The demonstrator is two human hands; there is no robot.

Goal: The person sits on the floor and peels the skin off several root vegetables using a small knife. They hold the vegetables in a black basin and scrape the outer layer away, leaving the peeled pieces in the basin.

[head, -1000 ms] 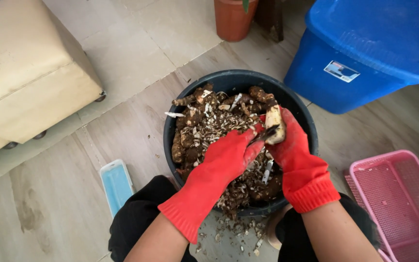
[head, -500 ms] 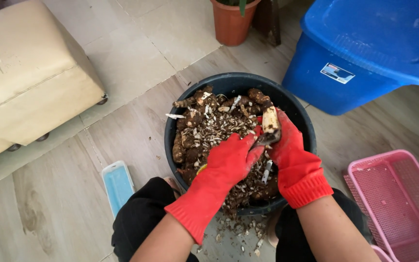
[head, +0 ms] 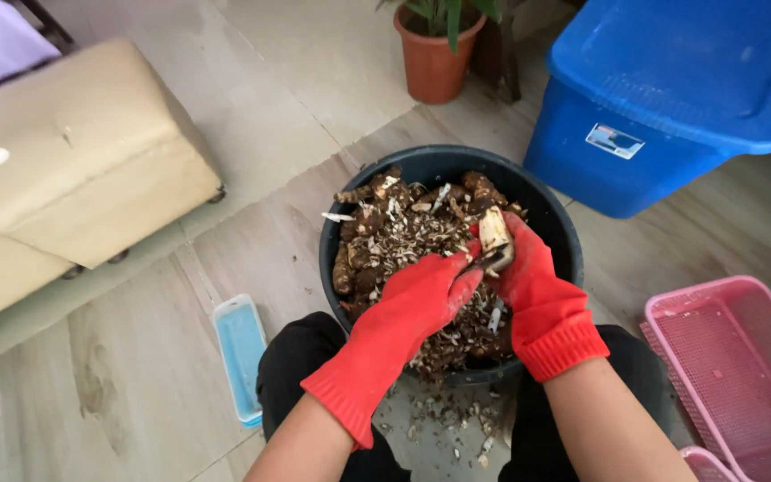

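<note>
Pale, partly peeled root piece [head: 493, 234], cream-white flesh with brown skin left at the lower end, held upright-ish in the right hand [head: 533, 277] over the far right side of the tub. Red rubber glove on that hand, fingers wrapped around the root's lower part. Left hand [head: 426, 295], also in a red glove, sits just beside it, fingertips pinching a small dark tool [head: 482, 261], possibly a peeler or knife, blade too small to tell, touching the root's base. Dark round tub [head: 557, 234] on the floor, filled with brown unpeeled roots [head: 368, 221] and loose peel scraps [head: 421, 241].
</note>
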